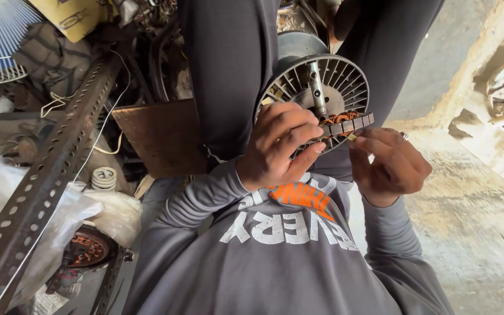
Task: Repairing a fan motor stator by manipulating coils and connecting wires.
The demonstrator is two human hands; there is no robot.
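Both hands closed on stator [345, 123] above lap: left hand [280, 146] pinching laminated edge, right hand [393, 163] steadying. Likely heavy, rigid; copper windings fragile, so best gripped by steel rim.

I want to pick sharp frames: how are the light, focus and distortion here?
Head view: soft daylight, brightest on the concrete floor at right; left hand, right hand and stator fairly sharp; cluttered left side dim; wide-angle lens bends the perforated metal bar.

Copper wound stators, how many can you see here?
2. One stator is held between both hands over the finned motor housing; another stator lies lower left beside the plastic bag. Clutter may hide more.
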